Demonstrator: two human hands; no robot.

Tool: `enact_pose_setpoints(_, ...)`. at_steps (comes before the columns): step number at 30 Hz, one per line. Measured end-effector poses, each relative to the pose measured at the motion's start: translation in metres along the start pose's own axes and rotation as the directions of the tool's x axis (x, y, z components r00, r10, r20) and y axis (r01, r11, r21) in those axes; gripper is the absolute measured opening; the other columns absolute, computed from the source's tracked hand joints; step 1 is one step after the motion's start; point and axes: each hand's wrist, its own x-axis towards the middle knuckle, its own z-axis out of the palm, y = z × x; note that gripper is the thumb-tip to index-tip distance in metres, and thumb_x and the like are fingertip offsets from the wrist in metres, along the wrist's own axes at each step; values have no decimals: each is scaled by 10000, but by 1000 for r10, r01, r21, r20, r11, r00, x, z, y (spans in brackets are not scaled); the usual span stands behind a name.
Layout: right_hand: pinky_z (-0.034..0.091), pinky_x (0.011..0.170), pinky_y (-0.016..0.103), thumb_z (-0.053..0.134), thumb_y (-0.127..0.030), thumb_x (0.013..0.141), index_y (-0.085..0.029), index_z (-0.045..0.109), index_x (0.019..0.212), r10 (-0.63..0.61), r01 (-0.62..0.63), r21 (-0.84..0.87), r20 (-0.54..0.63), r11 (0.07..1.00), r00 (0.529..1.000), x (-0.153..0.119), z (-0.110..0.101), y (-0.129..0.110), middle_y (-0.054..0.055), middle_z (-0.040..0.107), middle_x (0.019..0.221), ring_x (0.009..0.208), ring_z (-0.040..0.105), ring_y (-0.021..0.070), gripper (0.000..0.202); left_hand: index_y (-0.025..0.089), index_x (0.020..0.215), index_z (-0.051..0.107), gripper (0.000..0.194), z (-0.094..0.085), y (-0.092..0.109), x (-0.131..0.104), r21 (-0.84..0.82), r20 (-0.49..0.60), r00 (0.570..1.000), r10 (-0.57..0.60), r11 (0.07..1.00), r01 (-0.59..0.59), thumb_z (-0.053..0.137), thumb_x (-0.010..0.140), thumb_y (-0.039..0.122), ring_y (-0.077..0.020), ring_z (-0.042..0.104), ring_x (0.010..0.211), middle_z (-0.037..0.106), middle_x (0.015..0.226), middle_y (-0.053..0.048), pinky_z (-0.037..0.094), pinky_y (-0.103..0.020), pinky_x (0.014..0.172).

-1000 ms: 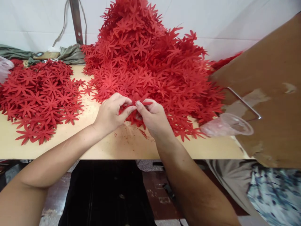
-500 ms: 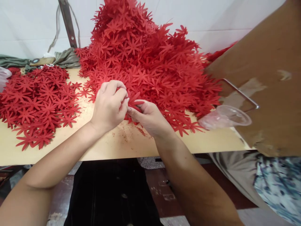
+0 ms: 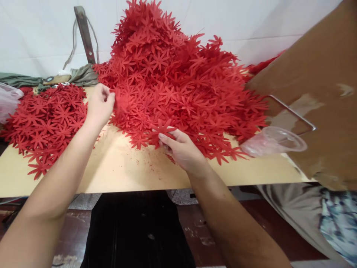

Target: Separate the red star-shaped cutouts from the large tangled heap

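My right hand (image 3: 182, 149) pinches a red flower-shaped cutout (image 3: 163, 128) with long narrow petals between thumb and fingers, at the near edge of the big heap. Whether more cutouts are stacked beneath it, I cannot tell. My left hand (image 3: 100, 103) is raised between the two piles, its fingers closed on a red flower-shaped cutout (image 3: 120, 101) that looks blurred against the heap. The large heap of red cutouts (image 3: 167, 74) rises in front of me, and a lower, darker pile (image 3: 52, 115) of similar cutouts spreads to the left, partly behind my left forearm.
A clear plastic cup (image 3: 275, 141) lies on its side at the right, beside a brown board (image 3: 315, 93) with a metal handle. Grey-green cloth (image 3: 83, 76) and a plastic bag (image 3: 9, 102) are at the left. Red crumbs dot the pale tabletop (image 3: 134, 171).
My left hand has moved away from my right, up and to the left, with a red cutout in its fingers. My right hand stays near its place, still holding a cutout. The view has shifted slightly.
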Motion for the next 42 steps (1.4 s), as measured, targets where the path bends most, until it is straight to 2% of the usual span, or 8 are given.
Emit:
enact_pose_setpoints(4,461,544,222,759,-407,609,-199,571,736,-20,22,65,-29,998,999,4,0,-5,-30,622,675,600,561,79,308,201,701,457,159,15,17,-33,-308,160,911,-379,858,411,580,756,117,-73,434,465,475,529,63,331,-225,512)
enact_pose_setpoints(8,545,662,289,714,-393,684,-209,590,811,-51,47,101,36,994,998,10,0,-11,17,702,832,718,646,119,256,186,808,567,140,22,29,-53,-446,324,847,-422,722,530,677,726,163,-61,455,470,556,580,52,332,-211,504)
enact_pose_setpoints(14,500,590,259,579,-272,743,-264,553,1151,-153,156,-70,53,985,987,31,12,-11,-7,662,899,600,566,79,409,175,852,591,192,27,30,-61,-519,376,862,-341,693,500,722,713,165,-72,564,595,617,629,38,439,-203,650)
enact_pose_setpoints(18,377,478,214,639,-401,715,-226,603,895,-130,132,-12,98,991,987,36,27,-12,-34,579,750,521,414,49,253,164,814,581,124,30,24,-62,-524,280,891,-358,720,454,665,747,101,-51,528,582,596,622,48,418,-178,640)
enact_pose_setpoints(22,380,501,221,761,-533,574,-201,571,702,-68,66,13,144,998,987,34,38,-15,-54,504,622,541,421,56,404,166,798,584,111,30,23,-64,-520,222,912,-345,749,410,642,756,82,-44,494,589,564,637,55,408,-168,639)
enact_pose_setpoints(29,451,610,259,789,-385,590,-208,607,646,-123,123,24,10,992,992,36,46,-15,-35,559,641,638,507,93,260,161,796,586,122,34,25,-67,-516,248,913,-324,753,408,679,733,115,-65,540,679,601,736,26,445,-194,709)
enact_pose_setpoints(37,387,577,241,756,-415,624,-187,543,531,-234,234,-11,-53,972,971,34,47,-13,-62,434,531,539,378,55,325,142,864,614,195,28,22,-69,-526,272,931,-243,773,355,722,726,228,-74,564,754,626,805,6,468,-216,803)
enact_pose_setpoints(42,330,546,239,726,-377,658,-177,456,447,-267,267,-10,-81,964,960,35,46,-13,-65,379,490,516,325,46,397,135,872,619,229,28,23,-70,-536,416,881,-223,723,436,744,708,233,-75,592,739,650,789,4,474,-227,791)
